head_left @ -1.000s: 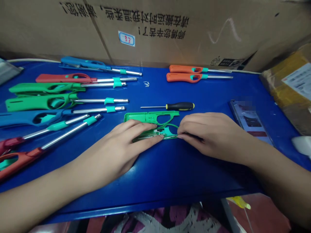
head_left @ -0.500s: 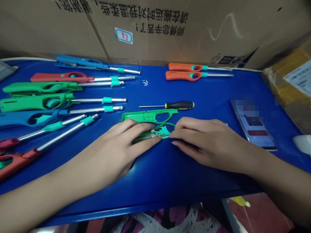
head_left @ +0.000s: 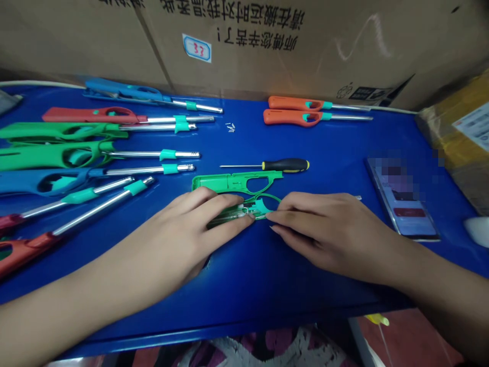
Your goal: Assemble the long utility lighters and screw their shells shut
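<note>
An opened green lighter body (head_left: 239,210) lies on the blue table (head_left: 267,275) between my hands. My left hand (head_left: 191,232) rests on its left part, fingers pressed down on it. My right hand (head_left: 328,232) covers its right end, fingertips pinched at the teal trigger part (head_left: 262,206). A separate green shell half (head_left: 237,182) lies just behind. A black-handled screwdriver (head_left: 284,165) sits beyond that.
Several long lighters in green, blue and red (head_left: 76,153) lie in a row at the left. Two orange lighters (head_left: 305,111) lie at the back. A phone (head_left: 403,204) lies at the right. Cardboard boxes (head_left: 267,46) wall the back.
My right hand has slid slightly left along the lighter, its fingertips now meeting the left hand's at the trigger. The left hand has barely moved.
</note>
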Action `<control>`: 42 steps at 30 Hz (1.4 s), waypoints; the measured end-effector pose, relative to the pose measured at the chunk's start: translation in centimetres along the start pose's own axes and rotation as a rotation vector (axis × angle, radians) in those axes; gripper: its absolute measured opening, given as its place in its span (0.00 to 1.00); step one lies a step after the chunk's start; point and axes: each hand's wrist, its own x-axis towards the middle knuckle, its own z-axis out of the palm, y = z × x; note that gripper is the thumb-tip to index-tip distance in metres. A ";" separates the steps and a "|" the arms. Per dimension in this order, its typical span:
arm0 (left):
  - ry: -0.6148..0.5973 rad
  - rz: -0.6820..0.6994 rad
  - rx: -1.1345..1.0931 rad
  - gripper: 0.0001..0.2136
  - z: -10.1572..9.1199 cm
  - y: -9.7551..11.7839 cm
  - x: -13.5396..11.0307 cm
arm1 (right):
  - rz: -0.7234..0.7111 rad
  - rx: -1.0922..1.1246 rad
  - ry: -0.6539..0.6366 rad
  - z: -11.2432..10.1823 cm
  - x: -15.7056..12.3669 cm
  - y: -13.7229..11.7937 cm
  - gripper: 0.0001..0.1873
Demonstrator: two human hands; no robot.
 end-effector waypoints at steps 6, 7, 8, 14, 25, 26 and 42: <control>0.014 0.017 0.022 0.24 -0.2 0.0 -0.1 | 0.004 0.022 -0.020 0.1 0.2 -0.1 0.13; 0.018 0.016 0.021 0.24 -0.2 0.0 -0.2 | 0.006 0.026 -0.020 0.1 0.2 -0.1 0.13; 0.023 0.012 0.015 0.24 -0.2 0.0 -0.2 | 0.009 0.028 -0.013 0.0 0.2 -0.1 0.13; 0.054 -0.028 -0.072 0.22 -0.3 0.1 -0.1 | 0.139 0.080 0.018 -0.9 0.1 0.3 0.10; 0.105 -0.077 -0.106 0.19 -0.4 0.1 -0.2 | 0.240 0.176 -0.041 -0.9 0.6 1.3 0.06; 0.105 -0.073 -0.100 0.19 -0.4 0.1 -0.2 | 0.236 0.184 -0.040 -0.9 0.6 1.4 0.06; 0.150 -0.084 -0.117 0.16 -0.5 0.2 0.1 | 0.239 0.259 0.052 -0.6 0.7 1.7 0.06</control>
